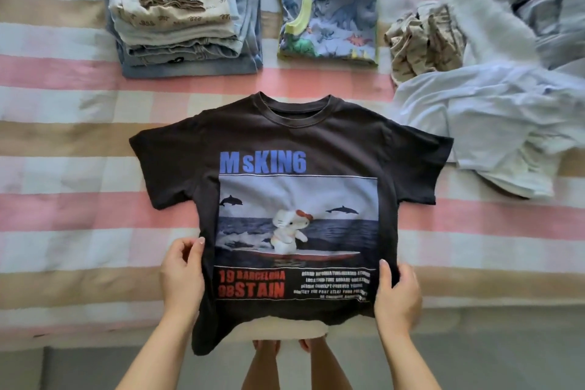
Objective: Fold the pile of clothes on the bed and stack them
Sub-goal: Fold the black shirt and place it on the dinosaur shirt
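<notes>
Shirt [294, 149]: dark tee lying print side up on the striped bedspread [63, 215], right in front of the person
Direction: collar points away from the person, hem toward them, so the long axis runs near to far; sleeves are spread out to either side
Hem: hangs past the near edge of the bedspread, a bit bunched on the left
Big text: "MsKING" in blue above the picture
Red text: "19 BARCELONA" and "08 STAIN" under the picture
Small white text: a few lines beside the red, too blurry to read
Picture: white cartoon cat with a red bow on a surfboard, plus two dolphins
Left hand [182, 275]: pinching the shirt's left side edge near the hem, thumb on top
Right hand [397, 291]: gripping the shirt's right side near the hem, thumb lying on the print
Folded stack [177, 9]: beyond the shirt's left shoulder, denim at the bottom
Dinosaur top [329, 9]: folded, beyond the collar
Loose pile [474, 89]: unfolded, just beside the shirt's right sleeve
</notes>
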Action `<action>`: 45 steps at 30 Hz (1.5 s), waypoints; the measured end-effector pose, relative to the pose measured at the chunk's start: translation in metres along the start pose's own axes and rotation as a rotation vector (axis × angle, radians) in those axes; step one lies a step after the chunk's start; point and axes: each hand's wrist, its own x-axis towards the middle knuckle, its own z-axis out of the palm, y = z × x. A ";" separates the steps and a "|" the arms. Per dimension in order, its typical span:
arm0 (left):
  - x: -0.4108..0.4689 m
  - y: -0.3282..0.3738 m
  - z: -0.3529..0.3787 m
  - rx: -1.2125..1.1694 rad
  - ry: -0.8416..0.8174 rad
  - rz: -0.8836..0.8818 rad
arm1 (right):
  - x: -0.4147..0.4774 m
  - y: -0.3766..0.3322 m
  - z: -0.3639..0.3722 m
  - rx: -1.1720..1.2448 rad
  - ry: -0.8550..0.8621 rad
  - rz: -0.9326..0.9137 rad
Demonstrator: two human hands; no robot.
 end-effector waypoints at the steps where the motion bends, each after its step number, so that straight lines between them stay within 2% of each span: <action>1: 0.001 -0.001 -0.001 0.009 0.023 -0.003 | 0.002 0.002 -0.001 0.032 0.017 0.014; 4: 0.009 -0.008 -0.009 0.048 0.108 -0.014 | 0.009 0.009 -0.006 0.065 0.045 0.067; 7: 0.011 -0.006 -0.008 0.139 0.102 0.029 | 0.014 0.012 -0.010 0.081 0.007 0.053; 14: -0.006 0.028 0.013 0.277 0.145 0.330 | 0.033 -0.008 -0.021 0.227 0.073 -0.106; 22: -0.029 0.092 0.079 0.118 -0.116 0.477 | 0.077 -0.037 -0.031 0.257 0.067 -0.128; 28: -0.024 0.162 0.174 0.072 -0.368 0.574 | 0.140 -0.057 -0.035 0.057 0.053 -0.032; 32: -0.014 0.203 0.228 0.167 -0.449 0.721 | 0.170 -0.065 -0.035 -0.027 0.015 0.018; 35: -0.007 0.226 0.258 0.289 -0.497 0.763 | 0.179 -0.066 -0.032 -0.090 -0.046 0.022; 41: 0.014 0.246 0.283 0.761 -0.631 0.842 | 0.182 -0.059 -0.035 0.083 0.016 -0.060; 45: 0.017 0.247 0.287 0.706 -0.592 0.853 | 0.186 -0.053 -0.035 0.041 -0.029 -0.066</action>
